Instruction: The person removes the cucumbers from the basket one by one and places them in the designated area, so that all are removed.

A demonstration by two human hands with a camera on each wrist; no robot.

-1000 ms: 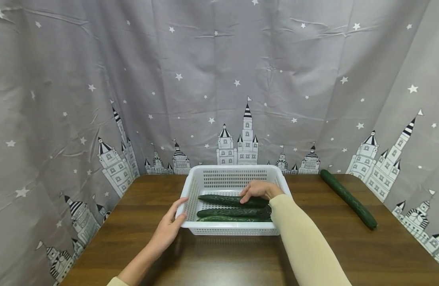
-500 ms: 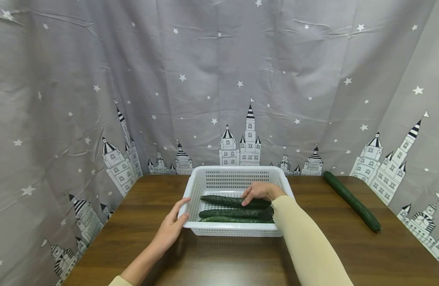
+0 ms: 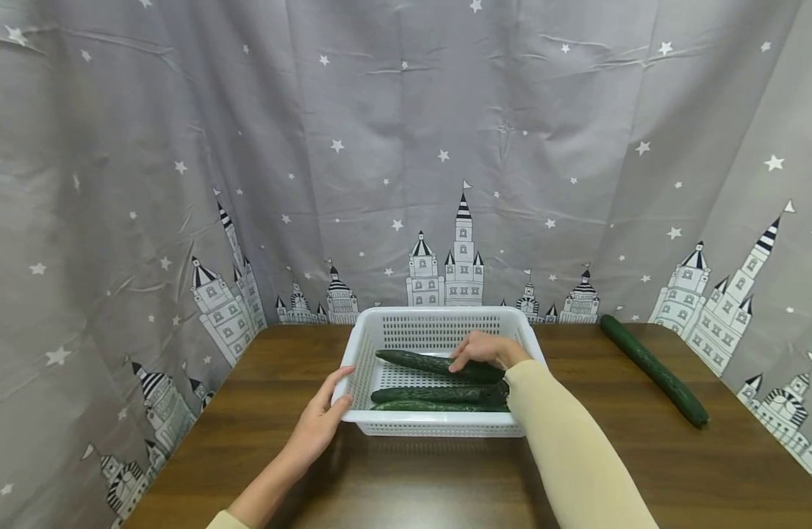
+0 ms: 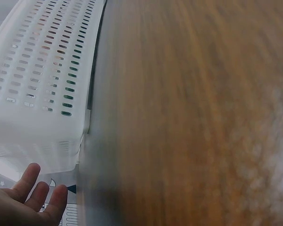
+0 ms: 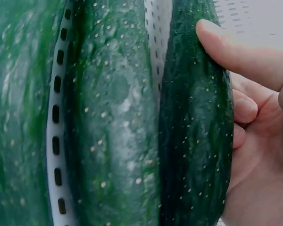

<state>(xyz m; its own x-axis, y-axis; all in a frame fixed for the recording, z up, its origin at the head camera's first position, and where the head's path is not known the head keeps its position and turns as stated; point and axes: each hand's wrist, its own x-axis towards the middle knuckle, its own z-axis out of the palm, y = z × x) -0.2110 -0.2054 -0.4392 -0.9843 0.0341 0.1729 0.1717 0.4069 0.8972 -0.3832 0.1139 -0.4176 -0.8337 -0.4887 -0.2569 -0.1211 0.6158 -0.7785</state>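
Below centre, my right hand grips the rear cucumber, its left tip newly raised, seemingly leaving the basket floor.

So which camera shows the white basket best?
The head view, which shows the basket nearly whole, rim and inside included. The left wrist view shows only part of its outside; the right wrist view, just perforated patches around the cucumbers.

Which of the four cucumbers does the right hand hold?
The rear cucumber in the white basket: the right hand grips it. The middle cucumber and front cucumber lie ungripped; the outer cucumber lies outside on the table.
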